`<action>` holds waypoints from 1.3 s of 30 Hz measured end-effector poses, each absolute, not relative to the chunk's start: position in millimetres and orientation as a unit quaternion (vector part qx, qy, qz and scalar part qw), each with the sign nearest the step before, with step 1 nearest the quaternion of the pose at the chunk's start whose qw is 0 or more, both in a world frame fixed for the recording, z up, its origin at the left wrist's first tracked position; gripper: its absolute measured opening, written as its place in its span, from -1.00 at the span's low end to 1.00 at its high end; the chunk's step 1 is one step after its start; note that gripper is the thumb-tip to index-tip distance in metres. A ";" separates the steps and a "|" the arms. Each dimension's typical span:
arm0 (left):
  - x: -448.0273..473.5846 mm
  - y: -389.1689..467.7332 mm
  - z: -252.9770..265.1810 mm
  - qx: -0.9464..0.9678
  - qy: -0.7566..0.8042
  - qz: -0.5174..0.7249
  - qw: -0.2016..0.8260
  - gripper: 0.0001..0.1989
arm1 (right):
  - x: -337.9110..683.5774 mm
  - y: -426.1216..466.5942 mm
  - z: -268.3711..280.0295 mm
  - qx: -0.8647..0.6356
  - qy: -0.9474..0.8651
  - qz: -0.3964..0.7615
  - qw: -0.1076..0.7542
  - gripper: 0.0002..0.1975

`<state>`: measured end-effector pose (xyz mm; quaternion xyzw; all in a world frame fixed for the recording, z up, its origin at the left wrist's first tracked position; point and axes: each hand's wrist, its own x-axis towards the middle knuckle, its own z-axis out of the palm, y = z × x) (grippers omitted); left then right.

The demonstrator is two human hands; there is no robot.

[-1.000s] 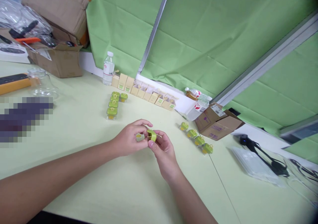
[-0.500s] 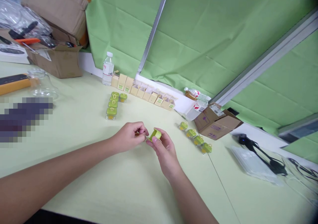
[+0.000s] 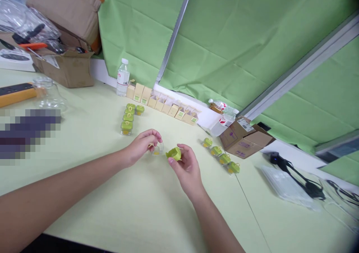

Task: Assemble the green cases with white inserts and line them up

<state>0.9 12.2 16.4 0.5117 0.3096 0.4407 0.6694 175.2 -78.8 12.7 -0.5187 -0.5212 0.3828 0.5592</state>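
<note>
My left hand [image 3: 142, 143] has its fingers curled round the edge of a small clear container [image 3: 156, 150] with a yellow patch at its bottom. Opposite it, the thumb and fingers of my right hand [image 3: 188, 166] grip a hollow green lid [image 3: 174, 154], its open side turned toward the left. A gap separates lid and container. Beyond my left hand stand several clear jars with green lids [image 3: 127, 125], each topped by a loop. More such green-lidded jars [image 3: 215, 150] form a slanting row to the right of my right hand.
Small cardboard boxes [image 3: 159, 104] line the wall behind, beside an upright water bottle [image 3: 122, 78]. Two bottles lean near a carton [image 3: 242, 136] at right. At left are a glass vessel [image 3: 49, 94], an orange power strip [image 3: 18, 94] and an open box [image 3: 64, 70].
My left hand has drawn up and left, away from the lid, and the clear container now shows below its fingers. The green lid has tilted in my right hand.
</note>
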 end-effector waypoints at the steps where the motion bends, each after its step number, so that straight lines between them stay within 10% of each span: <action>1: 0.2 13.0 15.8 0.505 0.306 0.448 0.671 -0.84 | 174.1 -80.0 11.9 -0.517 -0.540 0.378 0.546 -0.53; 15: 0.7 17.7 8.8 0.616 0.267 0.466 0.576 -0.62 | 166.4 -92.1 10.0 -0.546 -0.766 0.210 0.268 -0.82; 39: 3.9 -18.1 19.3 0.841 0.165 0.395 0.330 -0.68 | 165.2 -81.9 14.4 -0.544 -0.522 0.403 0.519 -0.80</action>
